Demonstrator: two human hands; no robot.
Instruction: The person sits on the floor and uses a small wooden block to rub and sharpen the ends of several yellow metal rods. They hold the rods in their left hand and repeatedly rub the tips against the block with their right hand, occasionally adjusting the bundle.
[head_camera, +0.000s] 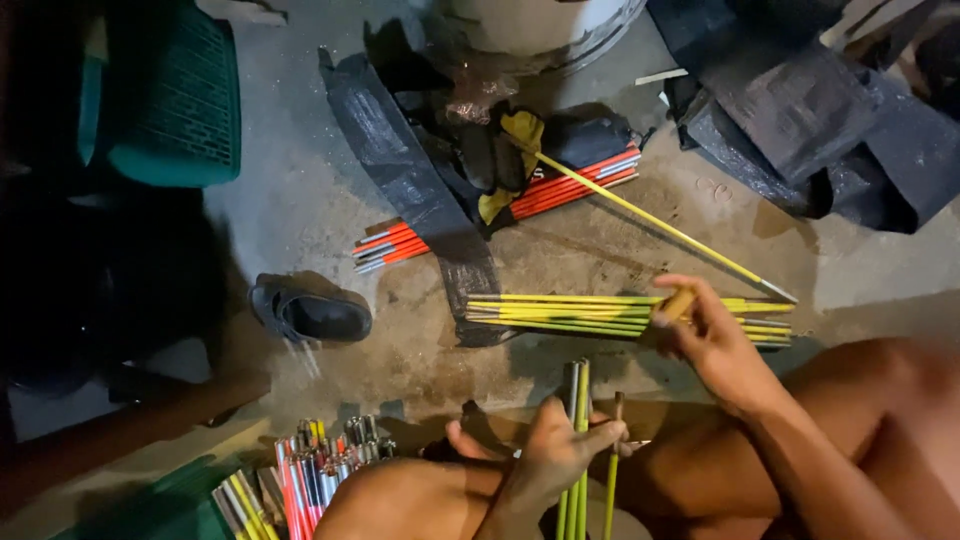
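— Grip check: what's in each hand?
— Left hand (550, 455) is clenched round a few upright yellow-green sticks (578, 440). Right hand (705, 335) pinches a small tan piece (677, 303), perhaps a cap, hard to tell.
— Where's the rest?
— Yellow bundle (560, 312) lies on the floor (300, 200), just beside the right hand; red bundle (570, 188) beyond it, under black sheeting (420, 190).

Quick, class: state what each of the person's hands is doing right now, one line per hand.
Left hand: closed around upright yellow-green sticks.
Right hand: fingers curled, pinching a small tan piece above the yellow stick pile.
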